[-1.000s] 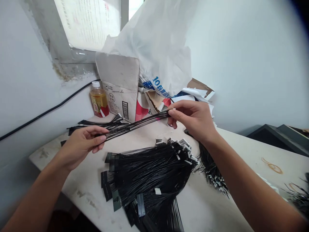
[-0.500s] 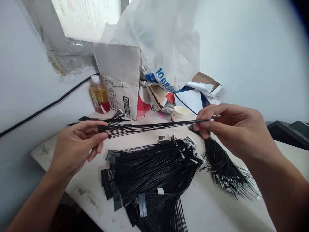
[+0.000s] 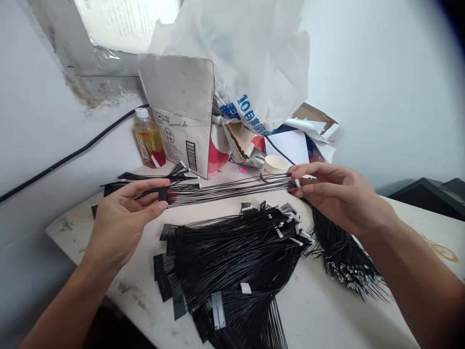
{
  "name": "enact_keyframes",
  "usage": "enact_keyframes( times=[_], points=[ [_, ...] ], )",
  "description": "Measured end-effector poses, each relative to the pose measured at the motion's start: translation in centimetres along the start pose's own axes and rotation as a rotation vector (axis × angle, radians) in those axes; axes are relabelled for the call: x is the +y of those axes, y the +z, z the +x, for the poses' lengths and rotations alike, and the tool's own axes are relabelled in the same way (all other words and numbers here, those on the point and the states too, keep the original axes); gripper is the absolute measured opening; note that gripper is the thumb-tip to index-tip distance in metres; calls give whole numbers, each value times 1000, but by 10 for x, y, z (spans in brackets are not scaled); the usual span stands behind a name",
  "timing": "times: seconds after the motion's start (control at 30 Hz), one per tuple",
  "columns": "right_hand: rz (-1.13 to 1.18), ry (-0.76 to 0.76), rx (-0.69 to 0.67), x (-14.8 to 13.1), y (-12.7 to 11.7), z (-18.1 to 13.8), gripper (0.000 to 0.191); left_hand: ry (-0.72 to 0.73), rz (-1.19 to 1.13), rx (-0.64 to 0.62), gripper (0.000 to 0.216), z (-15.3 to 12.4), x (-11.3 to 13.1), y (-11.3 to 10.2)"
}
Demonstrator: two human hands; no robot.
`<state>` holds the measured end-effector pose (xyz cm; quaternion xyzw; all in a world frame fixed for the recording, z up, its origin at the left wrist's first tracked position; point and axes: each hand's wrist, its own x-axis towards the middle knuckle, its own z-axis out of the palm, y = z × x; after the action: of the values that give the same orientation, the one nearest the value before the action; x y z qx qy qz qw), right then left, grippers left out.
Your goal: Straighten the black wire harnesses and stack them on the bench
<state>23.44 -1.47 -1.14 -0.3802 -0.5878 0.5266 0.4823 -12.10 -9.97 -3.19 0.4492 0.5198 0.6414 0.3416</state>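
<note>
A wire harness (image 3: 232,188) of thin black wires stretches nearly level between my two hands above the table. My left hand (image 3: 125,218) pinches its black connector (image 3: 162,194) between thumb and fingertips. At the other end, my right hand (image 3: 336,194) grips the small white connector (image 3: 297,183), the wires fanned flat beside it. Below lies a large pile of similar black harnesses (image 3: 232,261), black connectors to the left and white ones to the right. Under my right forearm rests a bundle of loose black wires (image 3: 348,259) with pale tips.
Behind the hands stand a bottle (image 3: 148,140), a cardboard box (image 3: 178,116) with a white plastic bag (image 3: 250,63) and a paper cup (image 3: 274,165). More harnesses (image 3: 127,182) lie behind my left hand. A yellow rubber band (image 3: 445,251) sits on the white table (image 3: 319,315) at right.
My right hand has turned the white connector, so the wires now spread flat rather than bunched. Both hands sit slightly closer together, and the view has shifted a little.
</note>
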Motion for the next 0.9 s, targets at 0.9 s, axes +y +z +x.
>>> enact_keyframes(
  times=[0.9],
  points=[
    [-120,-125,123,6,20,0,15,-151,144,-17,42,13,3,-8]
  ],
)
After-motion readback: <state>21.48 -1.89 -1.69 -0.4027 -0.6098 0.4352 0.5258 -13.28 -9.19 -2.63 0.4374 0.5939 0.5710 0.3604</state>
